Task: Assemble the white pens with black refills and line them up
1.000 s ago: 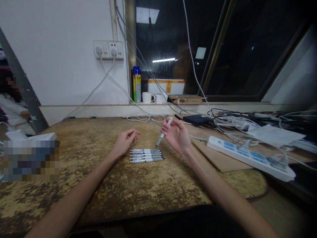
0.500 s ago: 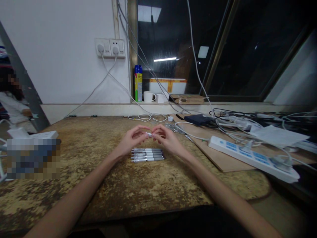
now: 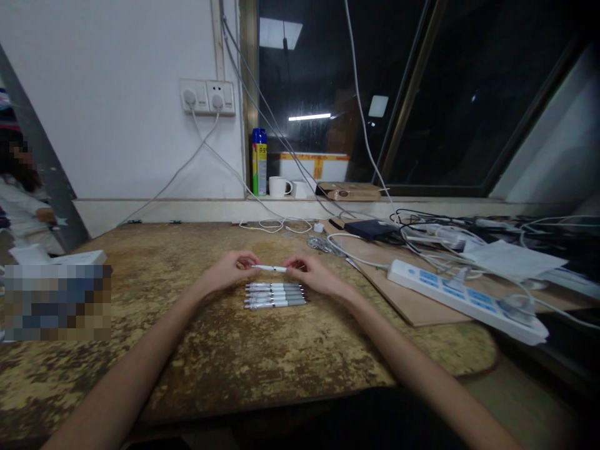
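Observation:
A white pen (image 3: 272,268) lies level between my two hands, just beyond a row of similar pens. My left hand (image 3: 233,267) pinches its left end, and my right hand (image 3: 309,273) pinches its right end; the fingers cover both ends. Nearer to me, several white and grey pens (image 3: 274,295) lie side by side on the worn wooden table (image 3: 225,356). A small heap of shiny metallic or clear pieces (image 3: 323,245) sits behind my right hand, too small to make out.
To the right, a white power strip (image 3: 464,300) rests on a brown board (image 3: 375,275) with tangled cables and a dark flat box (image 3: 370,229). A spray can (image 3: 259,162) and a white mug (image 3: 280,186) stand on the sill. A person (image 3: 23,194) is at the far left.
My hands have moved apart and slightly down toward the pen row. The pen's white barrel, mostly covered by my fingers before, now shows between them. The view has shifted slightly.

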A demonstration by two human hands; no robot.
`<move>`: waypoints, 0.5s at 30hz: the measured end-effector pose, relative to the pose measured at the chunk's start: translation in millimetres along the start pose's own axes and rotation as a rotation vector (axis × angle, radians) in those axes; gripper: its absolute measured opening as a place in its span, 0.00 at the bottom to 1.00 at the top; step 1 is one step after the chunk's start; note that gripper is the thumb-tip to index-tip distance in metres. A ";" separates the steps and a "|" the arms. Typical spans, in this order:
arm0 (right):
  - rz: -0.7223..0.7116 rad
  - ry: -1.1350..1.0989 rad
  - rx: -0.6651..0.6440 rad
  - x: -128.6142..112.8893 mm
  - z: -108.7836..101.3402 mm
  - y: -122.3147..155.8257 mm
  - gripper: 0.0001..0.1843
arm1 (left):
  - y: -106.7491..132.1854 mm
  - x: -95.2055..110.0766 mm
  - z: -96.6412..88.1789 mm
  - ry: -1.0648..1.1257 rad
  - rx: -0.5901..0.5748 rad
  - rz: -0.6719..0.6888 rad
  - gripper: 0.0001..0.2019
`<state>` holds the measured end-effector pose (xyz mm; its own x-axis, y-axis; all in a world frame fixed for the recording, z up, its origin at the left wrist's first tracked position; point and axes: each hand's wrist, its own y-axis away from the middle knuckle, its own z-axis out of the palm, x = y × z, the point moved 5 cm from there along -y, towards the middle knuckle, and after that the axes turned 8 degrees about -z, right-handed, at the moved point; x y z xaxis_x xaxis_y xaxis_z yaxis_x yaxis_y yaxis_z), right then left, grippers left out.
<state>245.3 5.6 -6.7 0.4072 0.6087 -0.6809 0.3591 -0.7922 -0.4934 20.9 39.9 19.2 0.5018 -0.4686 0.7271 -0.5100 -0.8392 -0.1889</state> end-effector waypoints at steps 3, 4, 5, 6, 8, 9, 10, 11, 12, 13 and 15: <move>0.010 0.027 -0.073 8.5 7.3 2.2 0.14 | 2.4 -5.1 1.1 -0.016 -0.061 -0.006 0.13; 0.012 0.031 -0.085 10.5 9.1 2.8 0.14 | 3.3 -5.9 1.8 -0.027 -0.082 -0.006 0.14; 0.013 0.033 -0.099 11.9 10.8 3.1 0.14 | 4.1 -6.2 2.3 -0.041 -0.099 -0.007 0.14; 0.012 0.035 -0.109 12.7 12.2 3.3 0.14 | 4.8 -5.9 2.3 -0.054 -0.110 -0.007 0.14; 0.007 0.041 -0.116 12.8 13.7 3.1 0.14 | 6.1 -3.7 1.6 -0.079 -0.117 -0.005 0.14; 0.002 0.044 -0.116 12.3 14.1 2.8 0.14 | 6.8 -1.9 1.2 -0.090 -0.118 -0.003 0.15; -0.002 0.047 -0.115 11.8 14.3 2.5 0.14 | 7.5 0.1 0.7 -0.103 -0.119 -0.001 0.15; -0.006 0.048 -0.114 11.3 14.5 2.1 0.13 | 8.1 2.0 0.4 -0.115 -0.122 0.001 0.15; -0.009 0.047 -0.115 11.1 14.8 1.9 0.13 | 8.7 3.6 0.2 -0.127 -0.127 0.002 0.15; -0.009 0.045 -0.118 11.3 15.2 1.7 0.13 | 9.2 4.8 0.2 -0.138 -0.132 0.002 0.15; -0.004 0.035 -0.130 12.6 16.3 1.5 0.13 | 10.0 5.8 0.1 -0.156 -0.139 0.001 0.14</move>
<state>237.2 11.4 -24.9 0.4338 0.6148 -0.6587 0.4656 -0.7788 -0.4202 18.7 28.8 21.5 0.5976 -0.5154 0.6142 -0.5964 -0.7977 -0.0892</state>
